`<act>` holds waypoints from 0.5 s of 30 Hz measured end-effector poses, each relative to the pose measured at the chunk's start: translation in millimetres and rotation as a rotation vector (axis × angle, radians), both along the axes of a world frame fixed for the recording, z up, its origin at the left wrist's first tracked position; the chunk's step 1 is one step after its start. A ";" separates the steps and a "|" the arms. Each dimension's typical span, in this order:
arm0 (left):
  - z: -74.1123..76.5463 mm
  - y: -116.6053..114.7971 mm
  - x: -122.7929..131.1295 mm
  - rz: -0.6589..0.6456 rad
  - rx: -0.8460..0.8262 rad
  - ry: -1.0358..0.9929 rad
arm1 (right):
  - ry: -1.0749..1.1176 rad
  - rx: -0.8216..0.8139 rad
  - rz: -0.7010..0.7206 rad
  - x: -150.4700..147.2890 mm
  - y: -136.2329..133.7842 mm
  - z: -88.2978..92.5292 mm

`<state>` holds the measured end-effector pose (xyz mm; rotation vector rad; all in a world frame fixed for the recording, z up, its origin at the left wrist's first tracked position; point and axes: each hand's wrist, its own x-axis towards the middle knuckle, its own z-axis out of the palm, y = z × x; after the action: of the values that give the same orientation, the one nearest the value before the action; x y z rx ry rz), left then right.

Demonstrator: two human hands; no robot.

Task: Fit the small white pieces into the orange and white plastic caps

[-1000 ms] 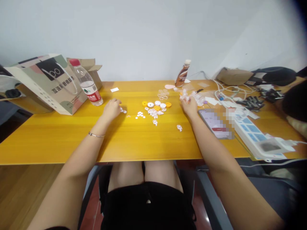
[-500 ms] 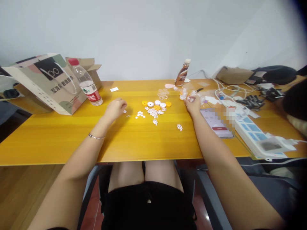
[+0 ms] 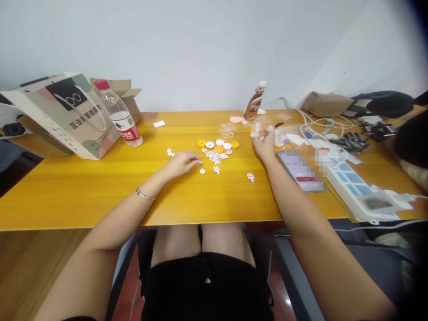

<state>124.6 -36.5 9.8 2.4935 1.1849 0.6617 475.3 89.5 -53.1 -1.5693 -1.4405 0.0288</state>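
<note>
My left hand [image 3: 185, 164] is over the table, its fingertips close together beside a small white round piece [image 3: 202, 171]; what they hold, if anything, is too small to name. Several small white pieces [image 3: 170, 152] lie behind its wrist. White and orange round parts [image 3: 219, 143] stand in a group at the middle, with white cut-out pieces [image 3: 214, 155] in front of them. My right hand [image 3: 264, 141] has its fingers closed at the clear plastic packaging [image 3: 257, 130], by the phone; its grip is unclear. Another cut-out piece [image 3: 250, 177] lies apart.
A paper bag [image 3: 80, 120] and a red-capped bottle [image 3: 122, 118] stand at the left. A brown drink bottle [image 3: 254, 102] is at the back. On the right are a phone [image 3: 297, 171], a power strip [image 3: 359, 187] and cables.
My left hand has moved right and nearer to the table's front edge. Small white pieces now show behind it and one in front of its fingertips. My right hand has shifted slightly left.
</note>
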 end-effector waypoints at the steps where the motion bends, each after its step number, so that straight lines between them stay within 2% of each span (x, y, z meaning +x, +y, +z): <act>1: -1.4 4.4 -4.9 0.053 0.027 0.012 | 0.007 -0.025 -0.035 -2.9 -4.5 3.8; 5: -9.9 19.8 -24.4 0.219 0.114 0.095 | -0.029 0.024 -0.064 -15.8 -23.7 18.9; 8: -16.2 25.5 -30.6 0.269 0.143 0.142 | -0.062 0.089 -0.023 -27.2 -36.0 26.8; 15: -21.1 37.5 -7.7 0.179 0.163 0.156 | -0.141 0.140 0.194 -62.3 -53.6 35.6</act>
<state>116.8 0.9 -11.2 2.6353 1.4797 0.6413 413.0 35.9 -17.5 -1.3363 -1.6647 -0.0684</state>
